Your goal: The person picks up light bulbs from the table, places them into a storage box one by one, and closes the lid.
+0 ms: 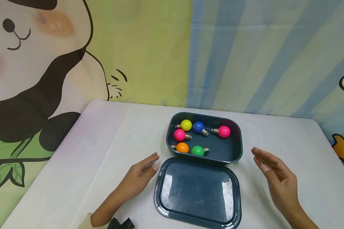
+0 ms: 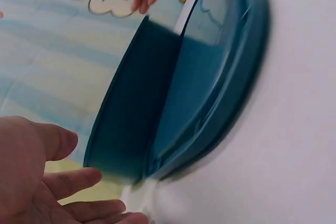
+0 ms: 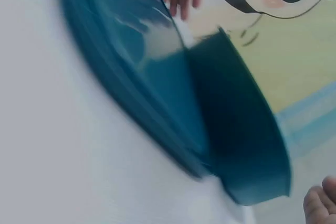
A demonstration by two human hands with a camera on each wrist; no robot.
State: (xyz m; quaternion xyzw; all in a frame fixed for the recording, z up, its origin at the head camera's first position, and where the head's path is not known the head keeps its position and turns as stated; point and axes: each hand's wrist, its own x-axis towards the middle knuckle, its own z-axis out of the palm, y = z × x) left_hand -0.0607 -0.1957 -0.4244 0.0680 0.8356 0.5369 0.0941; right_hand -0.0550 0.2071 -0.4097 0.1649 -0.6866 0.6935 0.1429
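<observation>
A dark blue-green plastic box (image 1: 236, 149) stands on the white table with several small coloured light bulbs in it: a yellow bulb (image 1: 186, 125), a blue bulb (image 1: 198, 127), a pink bulb (image 1: 224, 131), another pink bulb (image 1: 179, 135), an orange bulb (image 1: 182, 147) and a green bulb (image 1: 197, 150). Its matching lid (image 1: 199, 194) lies flat just in front of it. My left hand (image 1: 137, 178) hovers left of the lid, fingers extended and holding nothing. To the right of box and lid, my right hand (image 1: 281, 181) is also bare, its fingers fairly straight. Neither hand touches them.
Behind the white table (image 1: 126, 136) hangs a printed cloth backdrop (image 1: 149, 51) with a cartoon panda. A black strap or device (image 1: 121, 223) sits at my left wrist, by the front edge of the head view.
</observation>
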